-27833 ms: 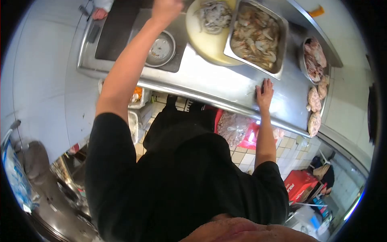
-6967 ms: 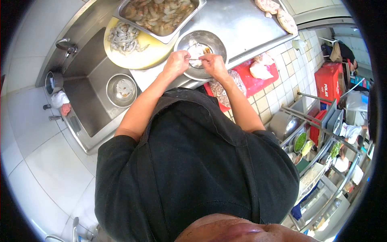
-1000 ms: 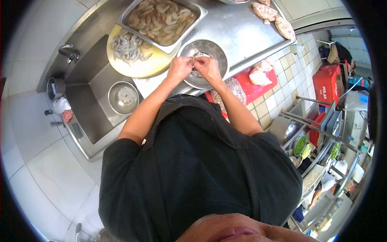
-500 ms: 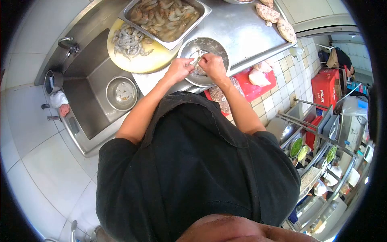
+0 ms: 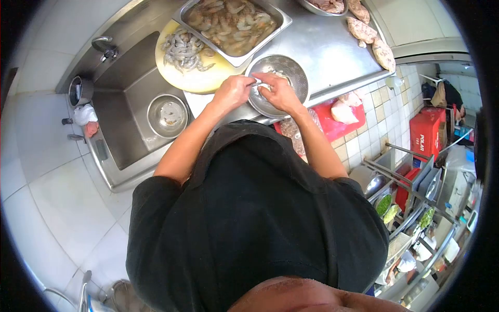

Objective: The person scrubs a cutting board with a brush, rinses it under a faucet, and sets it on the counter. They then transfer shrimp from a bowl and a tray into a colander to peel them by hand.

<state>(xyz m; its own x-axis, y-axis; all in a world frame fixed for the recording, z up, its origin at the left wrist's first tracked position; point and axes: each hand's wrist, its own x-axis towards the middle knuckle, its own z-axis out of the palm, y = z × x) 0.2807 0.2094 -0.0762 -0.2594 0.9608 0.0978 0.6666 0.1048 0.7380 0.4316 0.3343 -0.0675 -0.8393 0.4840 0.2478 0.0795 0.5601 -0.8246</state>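
Note:
Over the near left rim of a perforated steel colander (image 5: 295,78), my left hand (image 5: 233,94) pinches a small greyish shrimp (image 5: 253,82), partly hidden by fingers. My right hand (image 5: 282,95) meets it there, index finger and thumb closing on the same shrimp. Pale pieces lie inside the colander, too small to name surely. Just left, a pile of grey shrimp (image 5: 183,52) rests on a round yellow cutting board (image 5: 171,76). A deep steel pan (image 5: 287,23) of shrimp in cloudy liquid overlaps the board's far edge.
At left is a steel sink (image 5: 117,104) with a faucet (image 5: 106,48) and a metal bowl (image 5: 168,113). Raw meat pieces (image 5: 383,54) lie along the counter's right end. Below the counter edge are a red board (image 5: 326,129) and raw chicken (image 5: 344,112). A red cooler (image 5: 423,130) stands farther right.
My hands have shifted from over the colander's middle to its near left rim. The right fingers are now more stretched out toward the left hand. The whole view has shifted slightly.

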